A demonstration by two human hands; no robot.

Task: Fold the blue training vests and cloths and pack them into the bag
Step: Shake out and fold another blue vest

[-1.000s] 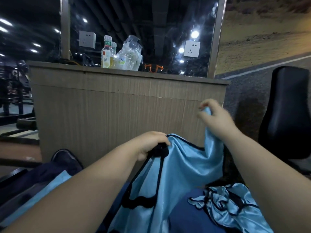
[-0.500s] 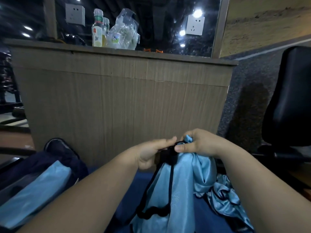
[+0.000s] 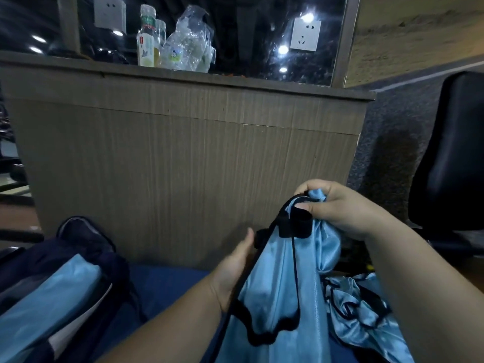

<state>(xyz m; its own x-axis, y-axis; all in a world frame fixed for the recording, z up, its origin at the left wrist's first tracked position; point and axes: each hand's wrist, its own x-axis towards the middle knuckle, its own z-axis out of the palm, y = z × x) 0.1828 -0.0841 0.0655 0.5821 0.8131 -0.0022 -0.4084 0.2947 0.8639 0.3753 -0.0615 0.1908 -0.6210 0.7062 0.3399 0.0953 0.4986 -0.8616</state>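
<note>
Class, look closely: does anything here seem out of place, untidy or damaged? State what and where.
A second vest lies crumpled and unfolded at lower right, beside the held vest pinched by the right hand. Nothing looks spilled or damaged.

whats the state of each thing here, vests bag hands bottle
held vest: hanging, unfolded
right hand: grips the held vest's straps
left hand: fingers straight, against the held vest's edge
second vest: crumpled, lying at the right
bag: open, folded blue cloth inside
bottle: upright on the counter
</note>
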